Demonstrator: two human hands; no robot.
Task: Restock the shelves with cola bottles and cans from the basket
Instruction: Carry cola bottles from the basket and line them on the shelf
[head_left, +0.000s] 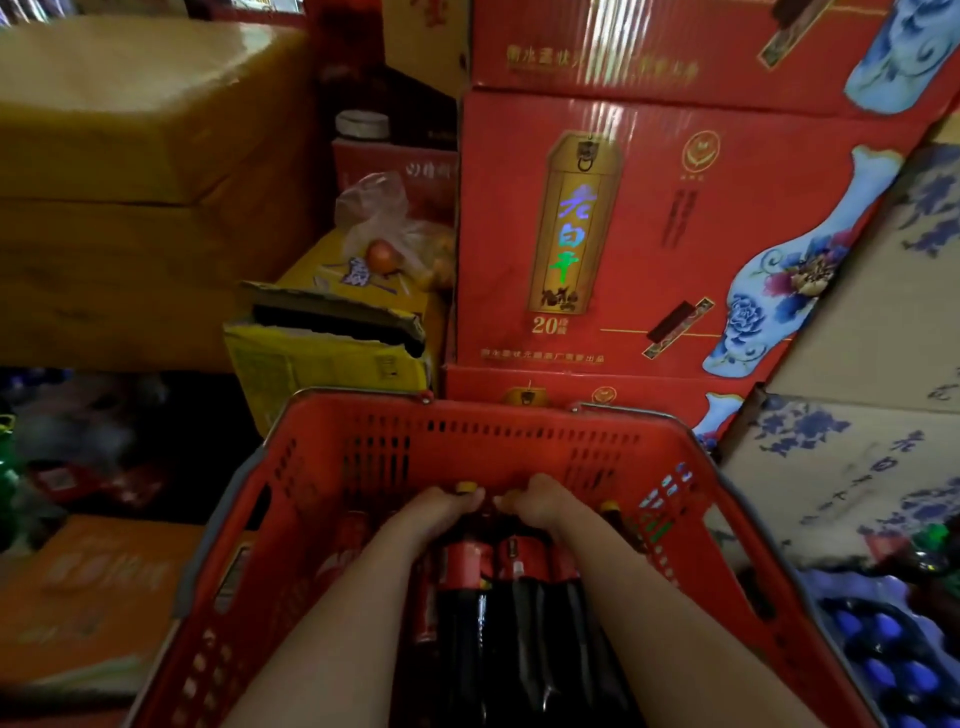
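Head view: left hand and right hand both curled closed around necks of dark red-labelled plastic cola bottles, apparently upright, inside red slotted plastic basket, near centre.

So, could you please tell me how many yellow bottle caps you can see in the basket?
2: one yellow cap by the left hand's fingertips, another right of the right hand. More may be hidden under the hands.
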